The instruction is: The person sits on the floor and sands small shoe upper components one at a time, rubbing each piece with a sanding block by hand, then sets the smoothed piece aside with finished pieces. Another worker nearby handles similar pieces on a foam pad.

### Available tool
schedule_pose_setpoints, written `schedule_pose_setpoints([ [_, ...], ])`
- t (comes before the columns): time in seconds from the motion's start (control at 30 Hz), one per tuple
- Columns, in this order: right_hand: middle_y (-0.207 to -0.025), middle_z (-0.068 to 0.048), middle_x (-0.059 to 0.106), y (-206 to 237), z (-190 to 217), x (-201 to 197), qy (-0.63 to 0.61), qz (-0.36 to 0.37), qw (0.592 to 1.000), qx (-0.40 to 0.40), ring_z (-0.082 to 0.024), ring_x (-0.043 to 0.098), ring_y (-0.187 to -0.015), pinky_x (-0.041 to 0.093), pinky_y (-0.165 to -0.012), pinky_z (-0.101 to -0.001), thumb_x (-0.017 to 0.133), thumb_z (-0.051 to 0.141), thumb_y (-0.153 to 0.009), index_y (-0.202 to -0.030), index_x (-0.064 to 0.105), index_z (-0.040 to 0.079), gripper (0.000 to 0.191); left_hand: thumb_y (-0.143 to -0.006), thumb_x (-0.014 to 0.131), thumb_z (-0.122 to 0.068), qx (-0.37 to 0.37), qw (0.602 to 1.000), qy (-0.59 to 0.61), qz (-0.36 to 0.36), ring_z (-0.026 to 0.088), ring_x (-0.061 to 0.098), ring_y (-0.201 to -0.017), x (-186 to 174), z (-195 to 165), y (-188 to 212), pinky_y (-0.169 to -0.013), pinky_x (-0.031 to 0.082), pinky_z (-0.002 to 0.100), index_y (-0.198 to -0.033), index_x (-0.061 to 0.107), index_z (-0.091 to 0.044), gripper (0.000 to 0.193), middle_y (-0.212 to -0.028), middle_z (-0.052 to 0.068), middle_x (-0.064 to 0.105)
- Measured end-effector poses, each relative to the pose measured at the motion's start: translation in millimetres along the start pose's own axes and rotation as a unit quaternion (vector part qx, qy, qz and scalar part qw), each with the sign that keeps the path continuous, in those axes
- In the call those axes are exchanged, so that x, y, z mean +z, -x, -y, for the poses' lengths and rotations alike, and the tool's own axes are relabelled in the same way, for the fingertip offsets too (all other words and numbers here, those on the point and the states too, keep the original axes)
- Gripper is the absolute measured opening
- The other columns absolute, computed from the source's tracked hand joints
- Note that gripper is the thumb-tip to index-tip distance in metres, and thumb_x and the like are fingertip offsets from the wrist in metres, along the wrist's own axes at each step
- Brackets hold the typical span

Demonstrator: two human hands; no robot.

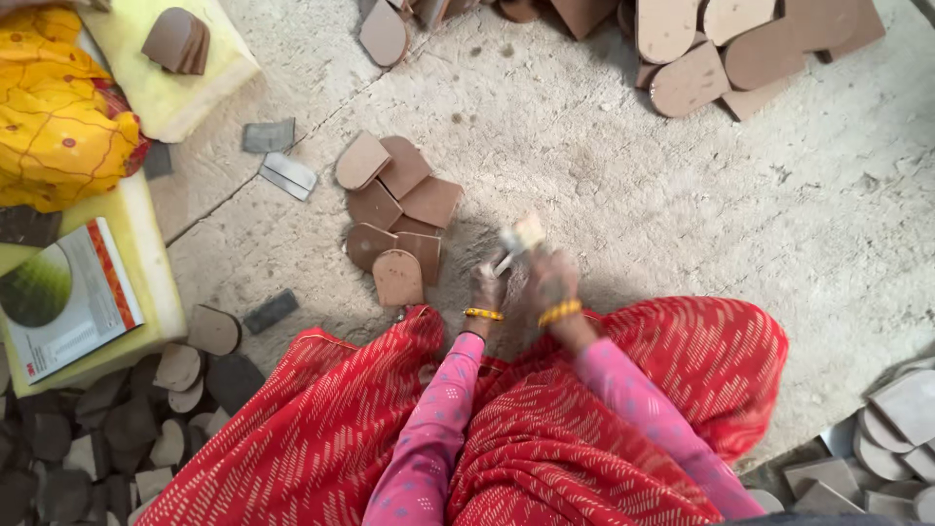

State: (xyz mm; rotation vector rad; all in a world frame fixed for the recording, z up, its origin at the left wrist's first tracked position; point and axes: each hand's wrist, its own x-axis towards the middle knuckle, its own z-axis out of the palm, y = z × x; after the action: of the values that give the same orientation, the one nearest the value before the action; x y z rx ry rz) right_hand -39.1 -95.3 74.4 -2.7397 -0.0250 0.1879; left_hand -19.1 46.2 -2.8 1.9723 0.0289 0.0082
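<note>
Floor (682,224): rough pale concrete, open and bare from 12 to 3 o'clock of the hands, widest free patch there. At 10 o'clock, just beside the hands, a small stack of brown heel-shaped pieces (394,219), rounded at one end, flat-cut at the other. Bigger brown pile (726,49) at 1 o'clock along the top edge, well apart. Grey pieces (117,429) heaped at 8 o'clock, more grey ones (886,438) at 4 o'clock. Yellow foam pad (161,282) at 9 o'clock carries a white box (73,292); yellow cloth (58,107) above it. Red patterned skirt (545,429) fills the near edge at 6 o'clock.

Left hand (485,290) and right hand (550,278) close together, nearly touching, both curled around a small light-coloured piece (516,239) held just above the floor, sticking out toward 12 o'clock. The piece is blurred: pale cream with a whitish edge, flat, shape can't be made out further. Which hand carries the main grip can't be told. Yellow bangles on both wrists, pink sleeves.
</note>
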Motion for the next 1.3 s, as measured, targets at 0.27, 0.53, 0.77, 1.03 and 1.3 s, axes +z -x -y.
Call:
schedule_pose_setpoints([
  [0.27,-0.097,-0.028,0.068,-61.4,-24.0,-1.0,-0.330,0.116,0.925,0.148,-0.045,0.072,-0.079,0.059,-0.069,-0.0546,0.050,0.018,-0.083,-0.111,0.063,0.001,0.035,-0.083,0.071,-0.021,0.032,0.989,-0.142,0.021,0.054,0.060,-0.102,-19.5,6.7,8.6,-0.084,0.051,0.057,-0.134,0.057,0.002,0.058,-0.116,0.035,0.062],
  [0.53,-0.097,-0.027,0.068,-46.1,11.9,-1.7,-0.168,0.010,0.985,-0.044,-0.049,0.065,-0.090,0.053,-0.074,-0.0565,0.059,0.019,-0.089,-0.106,0.063,0.005,0.022,-0.096,0.057,-0.027,-0.018,0.978,-0.201,0.047,0.041,0.070,-0.093,-9.3,-26.1,-20.5,-0.080,0.055,0.051,-0.110,0.071,-0.009,0.027,-0.103,0.022,0.073],
  [0.77,-0.106,-0.022,0.069,-9.6,31.0,-20.2,-0.051,-0.059,0.996,-0.046,-0.045,0.066,-0.081,0.055,-0.064,-0.0549,0.056,0.010,-0.071,-0.117,0.062,0.002,0.047,-0.095,0.061,-0.022,0.095,0.992,-0.079,0.022,0.039,0.071,-0.073,2.6,-40.4,-27.2,-0.059,0.054,0.050,-0.092,0.073,-0.007,0.019,-0.082,0.020,0.071],
  [1.03,-0.102,-0.019,0.072,-55.4,-20.8,0.8,-0.017,0.023,1.000,-0.010,-0.042,0.067,-0.088,0.055,-0.072,-0.0558,0.050,0.028,-0.097,-0.112,0.064,0.010,0.028,-0.095,0.052,-0.012,0.086,0.996,0.011,0.009,0.036,0.072,-0.097,12.4,-10.9,-4.7,-0.081,0.060,0.047,-0.118,0.074,-0.011,0.032,-0.109,0.017,0.075],
  [1.3,-0.127,-0.019,0.065,1.7,17.6,-9.5,-0.003,0.015,0.999,-0.032,-0.042,0.064,-0.092,0.058,-0.067,-0.0534,0.054,0.014,-0.088,-0.129,0.058,0.011,0.041,-0.092,0.064,-0.013,0.130,0.988,-0.071,0.044,0.038,0.071,-0.080,11.2,-5.3,-4.8,-0.064,0.056,0.047,-0.098,0.070,-0.007,0.011,-0.089,0.017,0.073],
])
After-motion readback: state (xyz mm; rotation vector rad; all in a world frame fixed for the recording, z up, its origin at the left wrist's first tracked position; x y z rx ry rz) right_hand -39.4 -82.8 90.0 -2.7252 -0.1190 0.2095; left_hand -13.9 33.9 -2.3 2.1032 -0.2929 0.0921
